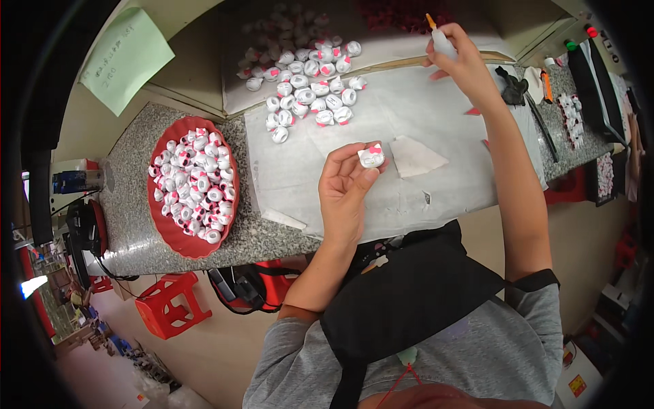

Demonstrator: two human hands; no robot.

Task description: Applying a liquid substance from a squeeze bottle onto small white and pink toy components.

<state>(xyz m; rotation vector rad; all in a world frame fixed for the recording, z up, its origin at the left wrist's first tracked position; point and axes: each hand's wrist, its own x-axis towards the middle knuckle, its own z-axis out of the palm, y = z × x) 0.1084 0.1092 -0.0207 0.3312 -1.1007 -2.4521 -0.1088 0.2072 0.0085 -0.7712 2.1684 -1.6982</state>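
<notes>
Between the thumb and fingers of my left hand (343, 194) is a small white cat-head figure (372, 157) with a pink bow, held over the paper-covered worktop (368, 204). My right hand (470, 68) is raised at the far right of the paper, closed around a small white squeeze bottle (444, 45). The bottle's orange tip points up and away from me. Beyond my left hand, several more cat heads (317, 88) with pink parts lie loosely grouped on the sheet. A loose square of white paper (417, 157) lies just right of the held figure.
A red oval tray (158, 217) heaped with white and pink cat heads stands at the left on the speckled counter (126, 204). Dark tools (541, 126) and an orange-handled tool (547, 87) lie at the right. A red stool (170, 307) stands below the counter's left part.
</notes>
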